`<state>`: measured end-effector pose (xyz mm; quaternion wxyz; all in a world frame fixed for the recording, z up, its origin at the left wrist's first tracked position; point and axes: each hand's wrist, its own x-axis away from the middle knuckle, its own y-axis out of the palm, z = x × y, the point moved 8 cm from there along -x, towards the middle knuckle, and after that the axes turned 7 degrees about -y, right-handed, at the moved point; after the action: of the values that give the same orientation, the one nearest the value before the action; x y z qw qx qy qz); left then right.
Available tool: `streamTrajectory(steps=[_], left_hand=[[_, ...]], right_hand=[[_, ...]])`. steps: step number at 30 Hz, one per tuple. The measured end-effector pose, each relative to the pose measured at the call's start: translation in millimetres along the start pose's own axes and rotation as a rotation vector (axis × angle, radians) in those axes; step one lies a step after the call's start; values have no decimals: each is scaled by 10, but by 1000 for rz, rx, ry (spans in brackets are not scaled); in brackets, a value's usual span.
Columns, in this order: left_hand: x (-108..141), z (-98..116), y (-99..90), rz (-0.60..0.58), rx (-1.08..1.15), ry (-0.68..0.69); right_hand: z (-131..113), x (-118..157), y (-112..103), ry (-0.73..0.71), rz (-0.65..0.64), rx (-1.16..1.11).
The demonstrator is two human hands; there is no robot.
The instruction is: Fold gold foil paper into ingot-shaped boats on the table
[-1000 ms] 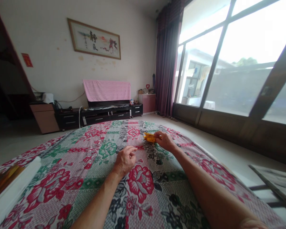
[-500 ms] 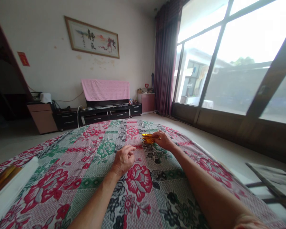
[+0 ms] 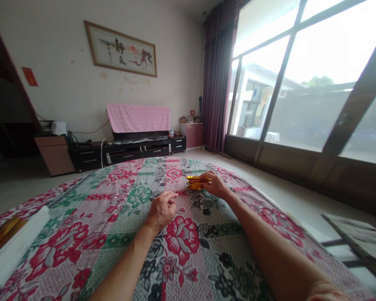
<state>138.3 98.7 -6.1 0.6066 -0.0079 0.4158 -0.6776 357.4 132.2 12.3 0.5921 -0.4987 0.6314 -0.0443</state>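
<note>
Gripping shiny, layered, gold foil-like bundle (image 3: 194,182) with right hand (image 3: 215,184), toward far side of flower-patterned, cloth-covered surface (image 3: 181,242), with left hand (image 3: 163,209) loosely curled, nearer and left, cannot tell left grip open or closed.

On the flowered cloth (image 3: 106,225), a wide flat way is open between the white box (image 3: 19,246) at left and the left hand (image 3: 163,209). Nearer, between the two forearms (image 3: 131,255), there is also room, but its far end is narrow: golden packets (image 3: 194,182) in the right hand (image 3: 214,184) stand there.
</note>
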Motion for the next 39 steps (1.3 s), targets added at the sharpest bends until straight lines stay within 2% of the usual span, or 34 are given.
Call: streamTrajectory(steps=[8,16,31,33,37,39], left_hand=[[-5,-17,4,6,10,5],[-2,7,-14,17,12,13],[-5,-18,-4,29,7,19],[-6,-17,-3,24,5,18],[-6,-12,-14,25,6,14],[-4,-15,-10,21,16,6]], right_hand=[[35,28,-4,-11,22,-19],[-48,68,-32,-61,9,-18],[-98,93,-90,-26,-21,-28],[-55,87,-157,24,38,-31],[157,128,-372,242,282,2],[223,154,-446,329,365,27]])
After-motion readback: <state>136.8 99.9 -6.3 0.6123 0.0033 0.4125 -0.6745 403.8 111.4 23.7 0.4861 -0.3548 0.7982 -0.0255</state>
